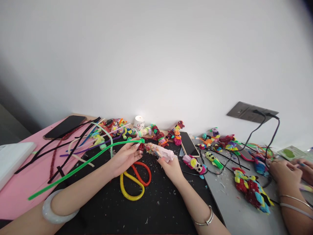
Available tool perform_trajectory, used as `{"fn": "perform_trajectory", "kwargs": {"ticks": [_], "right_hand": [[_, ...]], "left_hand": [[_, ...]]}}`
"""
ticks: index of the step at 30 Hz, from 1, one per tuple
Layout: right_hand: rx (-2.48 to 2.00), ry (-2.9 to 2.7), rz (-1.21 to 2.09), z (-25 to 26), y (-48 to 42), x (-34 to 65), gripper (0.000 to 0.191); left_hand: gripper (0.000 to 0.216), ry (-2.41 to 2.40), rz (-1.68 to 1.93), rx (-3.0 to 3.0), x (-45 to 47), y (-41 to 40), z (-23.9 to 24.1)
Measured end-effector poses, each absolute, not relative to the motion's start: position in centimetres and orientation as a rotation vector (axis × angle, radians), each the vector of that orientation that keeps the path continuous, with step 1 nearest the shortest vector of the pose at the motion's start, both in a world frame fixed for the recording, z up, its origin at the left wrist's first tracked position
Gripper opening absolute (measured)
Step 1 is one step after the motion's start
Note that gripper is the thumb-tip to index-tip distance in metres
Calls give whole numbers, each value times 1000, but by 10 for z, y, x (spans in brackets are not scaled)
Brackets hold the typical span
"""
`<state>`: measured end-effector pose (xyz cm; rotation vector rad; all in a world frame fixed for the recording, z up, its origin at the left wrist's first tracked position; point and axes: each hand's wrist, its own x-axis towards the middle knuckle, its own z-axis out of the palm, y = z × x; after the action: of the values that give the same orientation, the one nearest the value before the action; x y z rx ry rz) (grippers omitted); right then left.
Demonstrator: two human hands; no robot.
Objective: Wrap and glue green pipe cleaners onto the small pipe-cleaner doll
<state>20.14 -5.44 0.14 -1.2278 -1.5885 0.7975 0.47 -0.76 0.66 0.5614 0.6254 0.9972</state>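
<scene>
- Black mat (156, 212): beneath both hands; fuzzy figures (177, 133) along its far edge appear complete.
- Green fuzzy stem (95, 155): one end curled; the long remainder trails loose, apparently unworked.
- Left hand (123, 158): raised, fingertips pinched on that curl, a dark red piece (141, 147) just below.
- Right hand (171, 168): wrapped around the pink glue gun (165, 154), nozzle directed left toward the red piece.

Flecked black tabletop (158, 209) under looped handles (132, 196), phone (189, 144) and fuzzy doll (194, 164).
</scene>
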Motion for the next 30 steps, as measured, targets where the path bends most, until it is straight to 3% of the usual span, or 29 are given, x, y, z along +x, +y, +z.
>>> {"fn": "perform_trajectory", "kwargs": {"ticks": [3, 8, 20, 26, 30], "right_hand": [[-1263, -1599, 768, 0, -54, 202, 35], [-1534, -1634, 446, 4, -54, 207, 23], [-1821, -1940, 29, 5, -58, 202, 47], [-1397, -1953, 27, 14, -68, 191, 51], [-1183, -2052, 46, 10, -72, 180, 39]], "left_hand": [[29, 625, 1008, 559, 4, -6, 7], [29, 614, 1041, 586, 2, 0, 2], [26, 596, 1047, 805, 2, -6, 7], [23, 742, 1049, 1126, 6, -9, 4], [20, 771, 1055, 1337, 8, -12, 3]]}}
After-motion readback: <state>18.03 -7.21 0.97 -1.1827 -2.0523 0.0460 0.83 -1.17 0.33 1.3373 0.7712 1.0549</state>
